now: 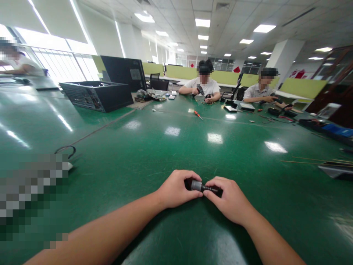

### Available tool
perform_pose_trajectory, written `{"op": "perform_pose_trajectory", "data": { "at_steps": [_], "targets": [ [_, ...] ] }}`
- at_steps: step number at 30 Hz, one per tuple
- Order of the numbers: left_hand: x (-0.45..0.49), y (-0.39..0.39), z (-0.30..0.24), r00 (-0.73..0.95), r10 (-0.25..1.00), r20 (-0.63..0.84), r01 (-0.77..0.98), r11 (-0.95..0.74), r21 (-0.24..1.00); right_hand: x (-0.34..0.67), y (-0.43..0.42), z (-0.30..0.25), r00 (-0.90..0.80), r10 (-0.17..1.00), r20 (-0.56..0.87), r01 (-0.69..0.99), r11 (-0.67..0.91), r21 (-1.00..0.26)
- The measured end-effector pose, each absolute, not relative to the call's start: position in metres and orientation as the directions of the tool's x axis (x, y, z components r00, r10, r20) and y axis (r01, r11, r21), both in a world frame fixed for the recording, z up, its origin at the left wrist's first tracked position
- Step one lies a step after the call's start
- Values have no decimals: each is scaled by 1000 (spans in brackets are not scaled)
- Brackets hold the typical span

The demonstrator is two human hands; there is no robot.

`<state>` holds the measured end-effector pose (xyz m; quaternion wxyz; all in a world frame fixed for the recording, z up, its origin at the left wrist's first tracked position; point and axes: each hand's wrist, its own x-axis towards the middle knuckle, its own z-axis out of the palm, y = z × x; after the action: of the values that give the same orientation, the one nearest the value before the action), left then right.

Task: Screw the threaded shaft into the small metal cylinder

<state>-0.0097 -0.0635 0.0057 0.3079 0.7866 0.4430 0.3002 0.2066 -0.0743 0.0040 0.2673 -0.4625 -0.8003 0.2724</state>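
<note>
Low in the middle of the head view, both my hands meet at a small metal cylinder with a thin, dark ridged shaft sticking out of its right end. It may be a small motor, but I cannot tell its exact kind. My left hand pinches the silver body between thumb and fingers. Around the shaft close the thumb and fingertips of my right hand, next to the body. The part lies roughly level, just over the green tabletop. My fingers hide both of its ends.
An open black computer case stands back left. An orange screwdriver lies farther ahead. Two people sit across the table, one holding a power drill; another sits far left. Thin rods and a dark tray lie at the right edge.
</note>
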Motion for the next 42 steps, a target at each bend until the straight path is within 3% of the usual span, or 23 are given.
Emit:
{"op": "perform_pose_trajectory", "data": {
  "at_steps": [42],
  "targets": [
    [-10,-63,6,374,904,207,525,-390,757,228,-68,15,-436,886,154,667,434,-606]
  ]
}}
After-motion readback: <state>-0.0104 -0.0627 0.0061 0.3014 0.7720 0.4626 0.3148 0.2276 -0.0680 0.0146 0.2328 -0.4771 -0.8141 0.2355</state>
